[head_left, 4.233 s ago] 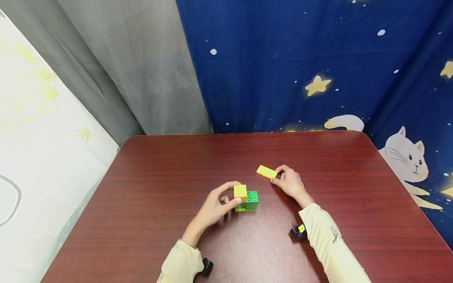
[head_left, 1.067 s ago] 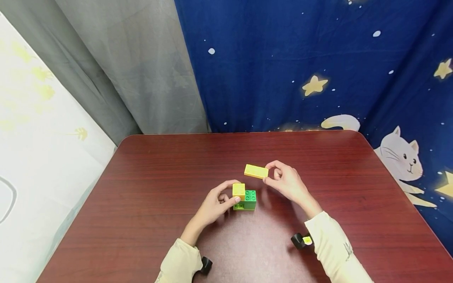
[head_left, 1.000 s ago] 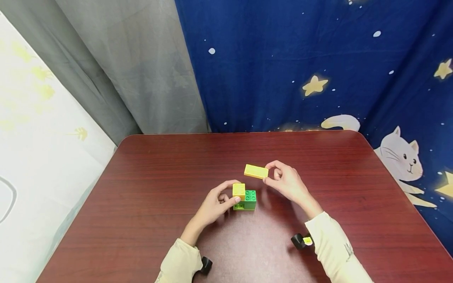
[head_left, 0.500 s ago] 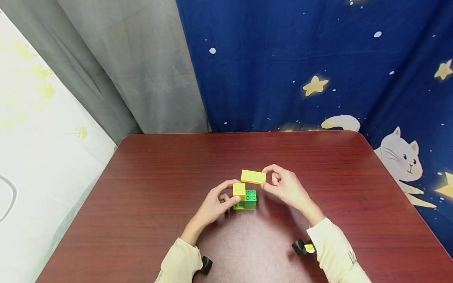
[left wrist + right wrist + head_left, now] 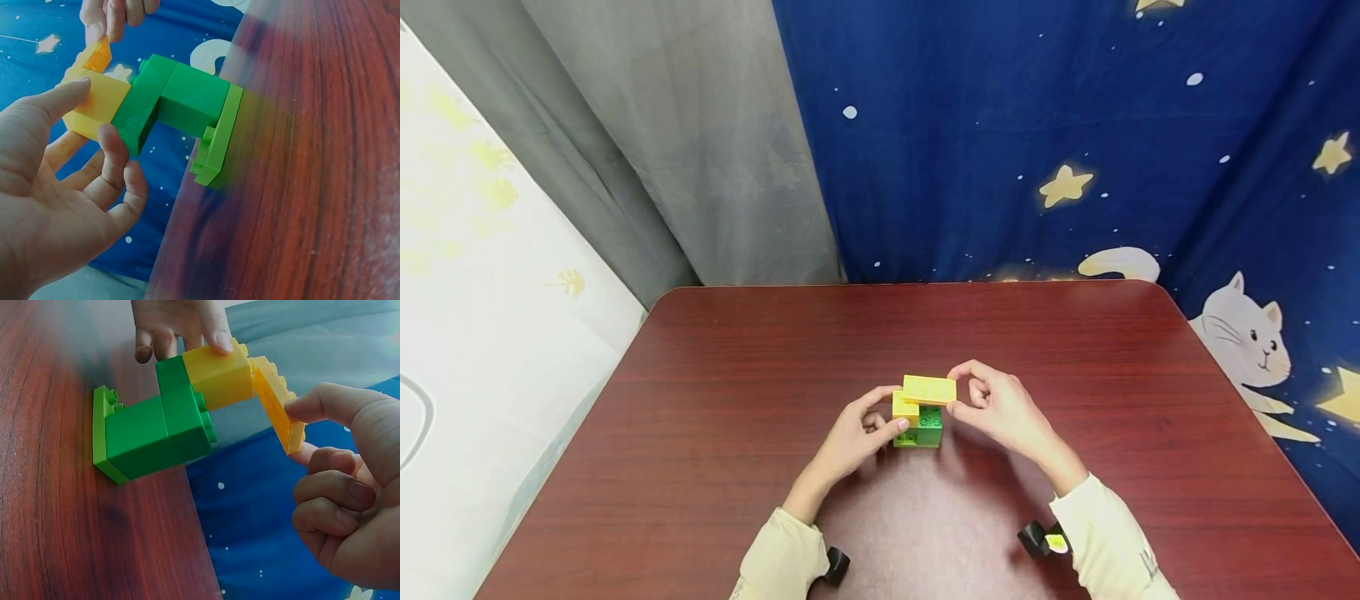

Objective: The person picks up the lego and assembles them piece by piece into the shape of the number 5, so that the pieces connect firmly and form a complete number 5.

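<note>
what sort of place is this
Probably an indoor play or filming corner, judging by the wood-grained table, the grey curtain behind it, and the blue curtain printed with stars.

Open bench lay L of L grip, R of R grip & betw. forearms, where black wrist units jutted in. Brick stack blocked ctr., L grip on its L; yellow plate, tilted, overhung its R studs. Blue curtain hung beyond far edge.
</note>
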The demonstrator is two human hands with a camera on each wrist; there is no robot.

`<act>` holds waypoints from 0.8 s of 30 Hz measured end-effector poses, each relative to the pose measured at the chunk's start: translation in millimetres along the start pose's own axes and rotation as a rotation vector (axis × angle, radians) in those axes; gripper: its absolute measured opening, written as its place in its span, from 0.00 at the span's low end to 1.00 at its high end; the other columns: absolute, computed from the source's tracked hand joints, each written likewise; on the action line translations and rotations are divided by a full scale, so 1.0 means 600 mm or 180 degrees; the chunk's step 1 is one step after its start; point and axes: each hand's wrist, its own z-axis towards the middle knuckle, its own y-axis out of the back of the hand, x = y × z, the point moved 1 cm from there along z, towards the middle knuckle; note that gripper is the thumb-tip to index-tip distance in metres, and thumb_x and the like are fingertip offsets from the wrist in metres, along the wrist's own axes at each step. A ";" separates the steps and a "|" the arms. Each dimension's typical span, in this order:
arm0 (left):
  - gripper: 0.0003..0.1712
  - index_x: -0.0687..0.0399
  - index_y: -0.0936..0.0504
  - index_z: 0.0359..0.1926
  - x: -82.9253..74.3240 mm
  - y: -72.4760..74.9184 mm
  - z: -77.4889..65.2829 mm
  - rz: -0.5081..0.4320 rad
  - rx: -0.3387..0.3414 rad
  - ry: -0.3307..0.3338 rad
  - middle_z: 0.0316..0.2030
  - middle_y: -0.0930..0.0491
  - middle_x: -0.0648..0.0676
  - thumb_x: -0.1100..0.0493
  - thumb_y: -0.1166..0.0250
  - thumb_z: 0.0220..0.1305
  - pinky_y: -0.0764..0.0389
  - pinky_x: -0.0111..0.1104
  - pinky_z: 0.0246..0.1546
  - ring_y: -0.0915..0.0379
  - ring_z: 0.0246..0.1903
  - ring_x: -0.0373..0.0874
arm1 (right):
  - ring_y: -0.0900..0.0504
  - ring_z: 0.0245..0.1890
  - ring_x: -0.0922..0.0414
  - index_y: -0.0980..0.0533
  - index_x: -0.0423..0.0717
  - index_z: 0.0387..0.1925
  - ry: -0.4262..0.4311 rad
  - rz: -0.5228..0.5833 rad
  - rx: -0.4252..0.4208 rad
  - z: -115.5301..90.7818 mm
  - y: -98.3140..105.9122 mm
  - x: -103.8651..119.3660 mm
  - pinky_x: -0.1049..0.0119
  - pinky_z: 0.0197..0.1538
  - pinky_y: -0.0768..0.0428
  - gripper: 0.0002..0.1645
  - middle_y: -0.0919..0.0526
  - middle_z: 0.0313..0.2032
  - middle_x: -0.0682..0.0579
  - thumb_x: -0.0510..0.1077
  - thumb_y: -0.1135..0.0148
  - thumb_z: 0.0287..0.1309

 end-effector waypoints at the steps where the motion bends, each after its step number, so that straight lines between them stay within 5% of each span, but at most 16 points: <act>1: 0.25 0.53 0.28 0.58 0.003 0.000 0.000 -0.0008 -0.0003 -0.0009 0.12 0.34 0.47 0.59 0.35 0.59 0.37 0.28 0.10 0.40 0.11 0.36 | 0.38 0.17 0.64 0.24 0.52 0.39 0.0009 -0.0014 0.0003 0.000 0.000 0.001 0.69 0.25 0.36 0.18 0.38 0.16 0.60 0.41 0.29 0.44; 11: 0.25 0.48 0.27 0.57 0.009 0.000 0.000 -0.0024 -0.0027 -0.0032 0.12 0.34 0.46 0.55 0.33 0.58 0.39 0.27 0.11 0.41 0.11 0.35 | 0.39 0.16 0.65 0.24 0.52 0.40 0.0064 0.0006 0.0055 -0.004 -0.001 0.009 0.69 0.24 0.37 0.18 0.39 0.15 0.61 0.41 0.29 0.45; 14: 0.25 0.52 0.28 0.57 -0.016 0.002 -0.004 -0.0024 0.0012 -0.0014 0.13 0.33 0.49 0.59 0.34 0.59 0.39 0.26 0.12 0.41 0.12 0.35 | 0.39 0.16 0.65 0.25 0.52 0.40 0.0078 0.0001 0.0079 -0.005 -0.003 0.008 0.70 0.24 0.37 0.18 0.39 0.15 0.61 0.42 0.29 0.45; 18: 0.25 0.58 0.29 0.58 -0.049 0.006 -0.011 -0.0053 0.0104 0.0038 0.13 0.30 0.52 0.62 0.35 0.59 0.38 0.25 0.13 0.36 0.11 0.56 | 0.40 0.16 0.65 0.25 0.52 0.41 0.0110 -0.0009 0.0098 -0.006 -0.005 0.006 0.70 0.23 0.38 0.18 0.39 0.15 0.62 0.42 0.29 0.46; 21: 0.26 0.57 0.29 0.59 -0.051 0.006 -0.011 -0.0067 0.0141 0.0063 0.14 0.29 0.51 0.62 0.35 0.59 0.37 0.25 0.14 0.36 0.15 0.71 | 0.40 0.16 0.66 0.25 0.52 0.42 0.0123 -0.0009 0.0128 -0.007 -0.006 0.005 0.70 0.23 0.38 0.19 0.39 0.15 0.62 0.42 0.29 0.46; 24: 0.26 0.58 0.29 0.59 -0.052 0.006 -0.011 -0.0043 0.0153 0.0082 0.14 0.29 0.52 0.61 0.34 0.59 0.36 0.25 0.15 0.35 0.16 0.70 | 0.40 0.16 0.66 0.25 0.51 0.42 0.0134 0.0001 0.0155 -0.008 -0.007 0.004 0.70 0.23 0.38 0.19 0.39 0.15 0.62 0.42 0.29 0.47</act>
